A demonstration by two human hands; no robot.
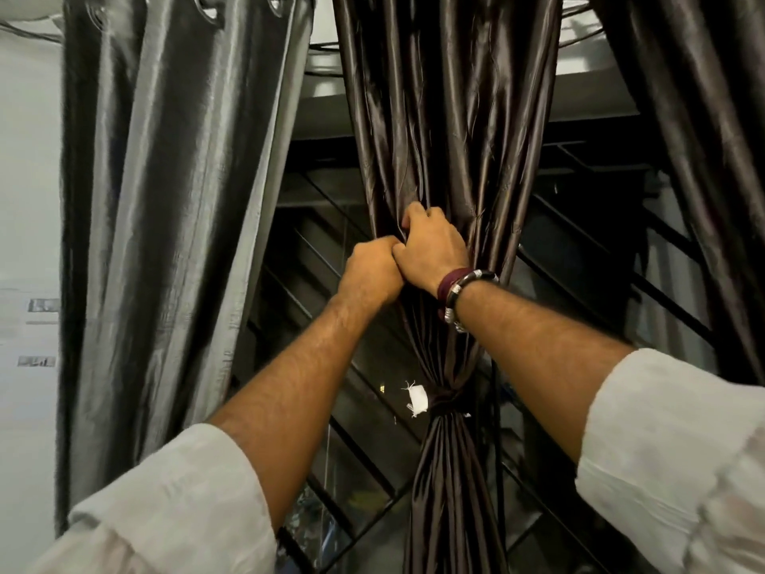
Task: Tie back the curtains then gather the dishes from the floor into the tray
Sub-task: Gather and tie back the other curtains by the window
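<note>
Brown curtain [447,118] hangs dead ahead of me, glossy and pleated, cinched low by a knot [445,401] with a white tag [417,400] beside it. Grey curtain [165,180] hangs loose on my left, with a gap of window grille [314,250] between the two. Another brown panel [712,138] drapes at far right. My right hand [432,246] curls tight into the folds above the knot; my left hand [370,271] is fisted against it, gripping the same bunch. Bracelets [465,292] sit on my right wrist.

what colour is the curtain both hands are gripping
Dark glossy brown curtain, gripped by the left hand and right hand; head view, the only one.
</note>
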